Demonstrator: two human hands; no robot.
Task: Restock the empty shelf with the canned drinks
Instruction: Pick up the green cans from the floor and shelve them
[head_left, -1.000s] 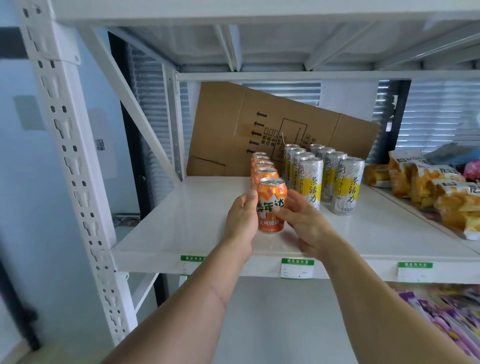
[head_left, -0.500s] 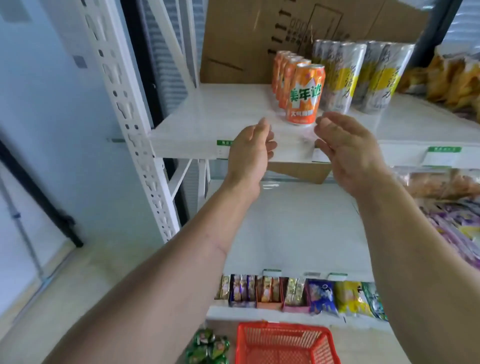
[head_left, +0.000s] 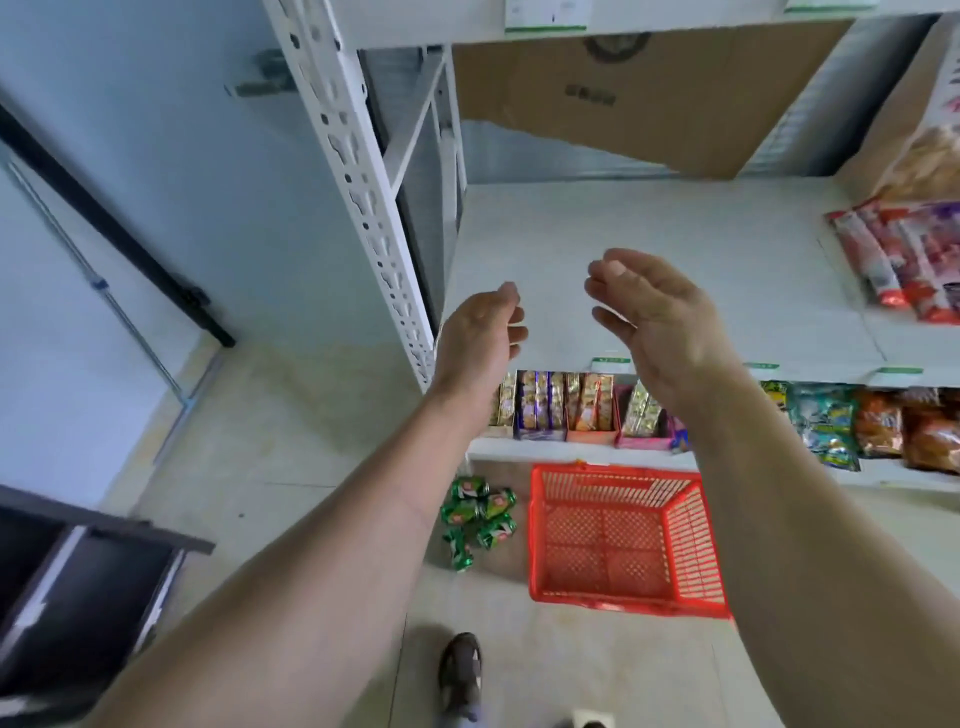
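My left hand and my right hand hang in the air in front of the middle shelf, palms facing each other, fingers loosely curved, holding nothing. Several green cans lie in a cluster on the floor, just left of a red plastic basket that looks empty. The upper shelf with the orange and silver cans is out of view; only its front edge with price labels shows at the top.
A white perforated upright stands left of my left hand. Cardboard leans at the back of the middle shelf, snack bags lie at its right. Snack packs fill the bottom shelf. My shoe is on the floor.
Both hands let go of the orange can on the upper shelf and drew back and down. The view tilted downward, so the floor, green cans and basket now show.
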